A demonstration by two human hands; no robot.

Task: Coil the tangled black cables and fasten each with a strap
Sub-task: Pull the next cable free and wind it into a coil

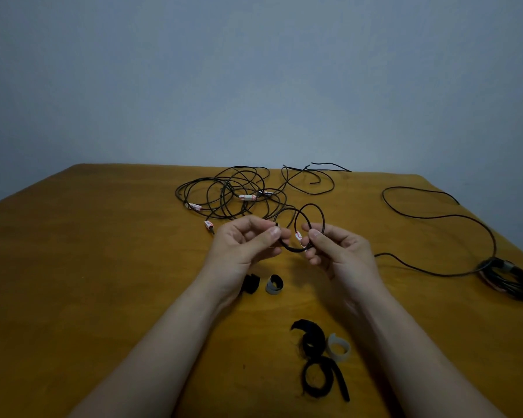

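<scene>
Winding a black cable into small loops

My left hand (248,239) and right hand (335,248) both pinch the small coil (314,205) over the bench (103,267); the tangle (233,191) lies at twelve o'clock. I think each loop should match, with my fingers (272,233) pinching tight.

Black strap (252,283) partly hidden.

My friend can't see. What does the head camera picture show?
Two hands hold a small loop of black cable over a brown table: the left hand pinches its end, the right hand grips the loop. More tangled black cables lie behind, curled straps nearer, one strapped coil at right.
</scene>
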